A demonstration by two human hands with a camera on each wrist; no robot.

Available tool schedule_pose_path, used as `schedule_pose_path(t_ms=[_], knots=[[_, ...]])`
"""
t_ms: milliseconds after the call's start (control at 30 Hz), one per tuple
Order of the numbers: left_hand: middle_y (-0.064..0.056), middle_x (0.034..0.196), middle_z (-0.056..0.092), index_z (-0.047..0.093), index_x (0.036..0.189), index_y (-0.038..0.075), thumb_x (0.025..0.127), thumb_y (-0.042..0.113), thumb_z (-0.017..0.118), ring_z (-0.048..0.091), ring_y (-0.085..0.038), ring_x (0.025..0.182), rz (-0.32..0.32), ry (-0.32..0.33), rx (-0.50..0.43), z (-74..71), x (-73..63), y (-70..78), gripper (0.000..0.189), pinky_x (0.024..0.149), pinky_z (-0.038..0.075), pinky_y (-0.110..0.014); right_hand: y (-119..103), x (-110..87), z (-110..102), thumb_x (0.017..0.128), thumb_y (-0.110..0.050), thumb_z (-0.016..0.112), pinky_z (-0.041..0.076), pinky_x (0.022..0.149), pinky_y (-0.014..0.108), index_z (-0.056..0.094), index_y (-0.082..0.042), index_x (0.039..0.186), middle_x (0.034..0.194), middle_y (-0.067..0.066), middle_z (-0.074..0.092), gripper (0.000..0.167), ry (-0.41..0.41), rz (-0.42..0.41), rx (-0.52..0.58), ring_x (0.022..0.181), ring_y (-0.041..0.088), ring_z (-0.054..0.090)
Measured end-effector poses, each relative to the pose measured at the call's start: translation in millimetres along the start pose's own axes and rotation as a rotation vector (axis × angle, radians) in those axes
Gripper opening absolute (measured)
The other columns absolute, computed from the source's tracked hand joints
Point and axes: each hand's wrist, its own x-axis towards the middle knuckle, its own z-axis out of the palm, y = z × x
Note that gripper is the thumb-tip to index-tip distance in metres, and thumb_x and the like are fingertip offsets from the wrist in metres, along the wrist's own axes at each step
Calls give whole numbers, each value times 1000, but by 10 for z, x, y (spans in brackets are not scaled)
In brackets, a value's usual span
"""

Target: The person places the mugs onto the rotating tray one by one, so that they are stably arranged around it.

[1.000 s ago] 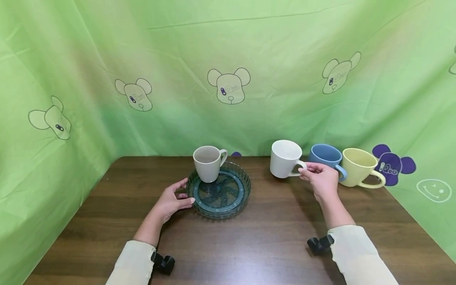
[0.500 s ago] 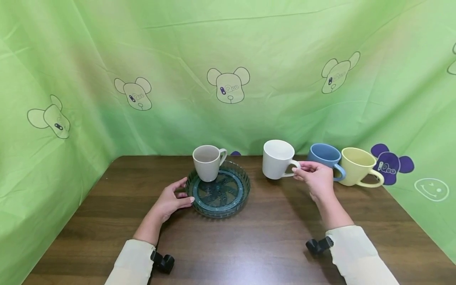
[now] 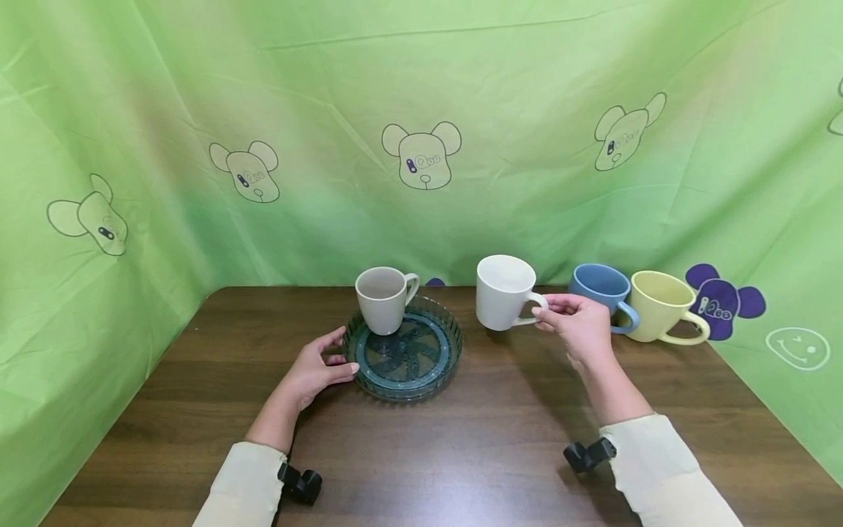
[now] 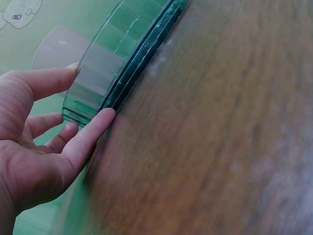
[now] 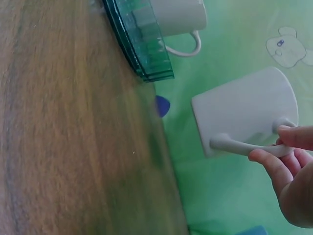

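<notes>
In the head view, my left hand (image 3: 317,371) rests against the left side of a round, green-tinted clear dish (image 3: 440,369), thumb and fingers spread along its wall. A light grey mug (image 3: 382,311) stands upright inside this dish, toward the back left, its handle pointing right. To the right, my right hand (image 3: 578,328) pinches the handle of a white mug (image 3: 498,300) between thumb and fingers. That white mug (image 5: 244,115) is raised off the table, as the right wrist view shows, with the dish's rim (image 5: 159,78) a short way from it.
A blue mug (image 3: 596,282) and a yellow mug (image 3: 658,304) stand side by side at the table's back right, just beyond my right hand. The brown wooden table (image 3: 421,461) ends at a green printed curtain (image 3: 329,146) behind and at the sides.
My right hand has carried the white mug leftward, away from the blue mug and closer to the dish. My left hand, the dish and the grey mug have stayed put.
</notes>
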Motion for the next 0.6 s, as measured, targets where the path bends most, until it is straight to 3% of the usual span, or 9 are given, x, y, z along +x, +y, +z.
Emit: schedule_pose_path(t_ms=[133, 600], knots=[[-20, 137, 30, 30, 152, 3, 84, -15, 66, 43, -29, 108, -1, -1, 1, 1, -7, 2, 79, 80, 59, -32, -27, -7, 28, 78, 14, 73, 60, 64, 26, 69, -8, 84, 72, -2, 66, 23, -16, -3, 9, 66, 8, 65], [-20, 138, 30, 30, 152, 3, 84, -14, 66, 43, -29, 108, -3, 1, 2, -3, 12, -10, 79, 80, 59, -31, -116, -36, 132, 78, 14, 73, 60, 63, 26, 64, 11, 101, 72, -3, 66, 24, -49, 2, -7, 65, 8, 65]])
